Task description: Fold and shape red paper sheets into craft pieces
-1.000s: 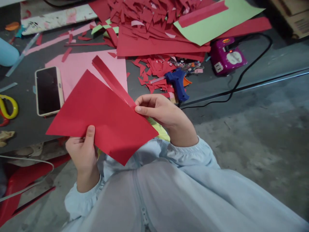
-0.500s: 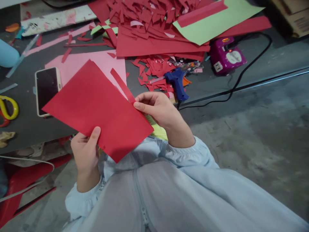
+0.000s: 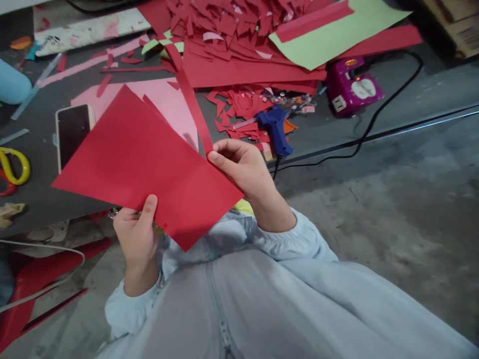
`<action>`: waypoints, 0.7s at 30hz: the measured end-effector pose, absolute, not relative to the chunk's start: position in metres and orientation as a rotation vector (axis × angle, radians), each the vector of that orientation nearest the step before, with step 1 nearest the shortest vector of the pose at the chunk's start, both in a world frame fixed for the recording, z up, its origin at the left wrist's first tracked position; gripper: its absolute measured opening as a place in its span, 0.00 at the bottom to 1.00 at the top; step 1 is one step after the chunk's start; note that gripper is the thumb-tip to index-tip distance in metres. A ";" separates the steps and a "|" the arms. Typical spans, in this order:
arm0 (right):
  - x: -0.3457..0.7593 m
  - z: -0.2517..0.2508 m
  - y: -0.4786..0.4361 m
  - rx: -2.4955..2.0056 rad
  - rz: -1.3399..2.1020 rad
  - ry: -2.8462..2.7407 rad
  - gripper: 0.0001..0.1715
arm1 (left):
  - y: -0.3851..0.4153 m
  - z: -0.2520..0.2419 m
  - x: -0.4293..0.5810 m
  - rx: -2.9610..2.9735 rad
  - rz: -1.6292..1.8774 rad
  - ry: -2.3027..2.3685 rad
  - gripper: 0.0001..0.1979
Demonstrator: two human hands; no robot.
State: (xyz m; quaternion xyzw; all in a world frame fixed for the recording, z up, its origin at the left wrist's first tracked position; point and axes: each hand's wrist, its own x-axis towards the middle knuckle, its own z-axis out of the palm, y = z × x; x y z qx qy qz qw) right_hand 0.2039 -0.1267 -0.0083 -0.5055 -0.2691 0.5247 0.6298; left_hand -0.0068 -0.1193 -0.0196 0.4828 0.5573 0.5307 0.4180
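Observation:
A red paper sheet [image 3: 142, 159] is held up over my lap, tilted. My left hand [image 3: 137, 234] is closed on its lower edge, thumb on top. My right hand [image 3: 243, 167] is closed in a pinch at the sheet's right edge, gripping the end of a narrow red paper strip [image 3: 192, 107] that stands up and away from the sheet towards the table.
The dark table [image 3: 41, 184] holds a phone [image 3: 71, 132], a pink sheet [image 3: 168, 102], yellow-handled scissors [image 3: 11, 169], a blue glue gun [image 3: 275, 127], a purple power socket [image 3: 352, 87] with black cable, a pile of red scraps [image 3: 239, 30] and a green sheet [image 3: 337, 30]. Concrete floor lies to the right.
The strip has swung from lying along the sheet to standing away from it, pulled by my right hand. The sheet has shifted left and tilted flatter over the phone.

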 end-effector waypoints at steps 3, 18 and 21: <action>0.209 -0.006 -0.128 -1.140 1.317 -0.626 0.27 | -0.119 -0.021 -0.011 1.251 1.323 1.423 0.14; 0.215 -0.005 -0.131 -1.228 1.343 -0.773 0.21 | -0.120 -0.020 -0.016 1.342 1.328 1.485 0.19; 0.211 -0.008 -0.130 -1.263 1.266 -0.787 0.19 | -0.120 -0.021 -0.016 1.322 1.352 1.452 0.18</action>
